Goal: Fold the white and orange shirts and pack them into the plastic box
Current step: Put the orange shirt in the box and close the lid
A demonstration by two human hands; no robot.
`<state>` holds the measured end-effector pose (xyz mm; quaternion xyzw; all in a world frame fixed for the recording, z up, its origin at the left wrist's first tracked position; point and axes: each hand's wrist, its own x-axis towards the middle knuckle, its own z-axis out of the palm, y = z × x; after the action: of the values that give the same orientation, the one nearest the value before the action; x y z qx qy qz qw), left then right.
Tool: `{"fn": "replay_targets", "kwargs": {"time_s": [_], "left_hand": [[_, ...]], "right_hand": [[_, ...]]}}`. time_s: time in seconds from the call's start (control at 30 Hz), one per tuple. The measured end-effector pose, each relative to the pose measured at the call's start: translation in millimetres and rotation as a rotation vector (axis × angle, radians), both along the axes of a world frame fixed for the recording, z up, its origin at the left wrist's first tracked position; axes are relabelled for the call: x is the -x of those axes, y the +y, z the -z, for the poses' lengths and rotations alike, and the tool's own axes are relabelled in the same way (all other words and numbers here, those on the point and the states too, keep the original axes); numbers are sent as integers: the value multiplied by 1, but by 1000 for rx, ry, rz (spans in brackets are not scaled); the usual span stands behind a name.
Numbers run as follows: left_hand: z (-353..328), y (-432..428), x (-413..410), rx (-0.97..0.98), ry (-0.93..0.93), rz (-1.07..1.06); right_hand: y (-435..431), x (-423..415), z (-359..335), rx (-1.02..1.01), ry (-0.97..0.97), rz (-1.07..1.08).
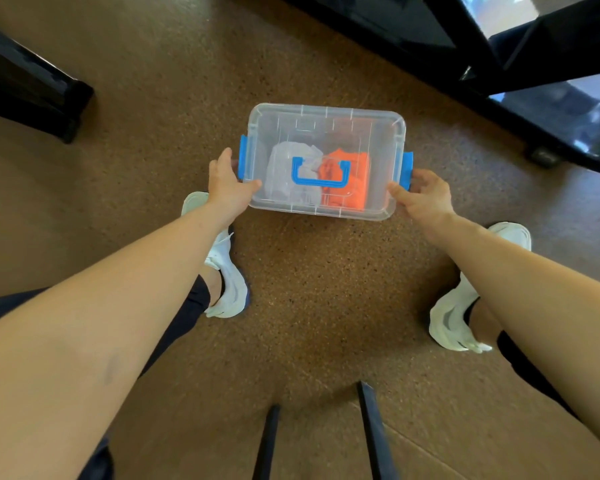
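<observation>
At the left end of the box (278, 203), the left hand (227, 183) grips it, thumb laid over the near corner of the lid (326, 126) and fingers reaching up the side beside a blue latch (243, 157). The right hand (425, 195) holds the right end likewise, thumb on the near corner and fingers curled round the side under the other latch (407, 167). The clear lid is on, with a blue handle (321, 174) lying flat at its middle. Through it show the two shirts side by side: the white shirt (288, 168) on the left, the orange shirt (352, 188) on the right (both bundled rather than flat, as far as the plastic lets one see). Whether the box sits on the brown speckled floor (309, 306) or hangs just above it cannot be told. Nearer, a white shoe (227, 275) stands on the left and another (452, 317) on the right. Black furniture (499, 46) stands beyond, at far right.
</observation>
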<state>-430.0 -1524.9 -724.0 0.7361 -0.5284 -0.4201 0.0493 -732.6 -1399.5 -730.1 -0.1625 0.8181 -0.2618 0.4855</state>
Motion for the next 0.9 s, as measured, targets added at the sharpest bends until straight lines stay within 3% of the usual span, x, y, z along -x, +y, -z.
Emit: {"fn": "replay_targets", "kwargs": {"time_s": [0.33,0.47,0.57,0.8,0.9], "left_hand": [[7,5,-5,159,-105,259],[9,4,-5,143,-93,214],[12,2,-6,136,-80,199],[14,3,-7,144,-85,202],[11,3,-5,137,-83,206]], "right_hand": [[1,-3,-2,14,75,-47],[-3,-14,-6,34,47,28],[-5,-25,-11,60,162,66],[4,-19,-8,137,509,-381],[2,-20,-6,128,540,-446]]}}
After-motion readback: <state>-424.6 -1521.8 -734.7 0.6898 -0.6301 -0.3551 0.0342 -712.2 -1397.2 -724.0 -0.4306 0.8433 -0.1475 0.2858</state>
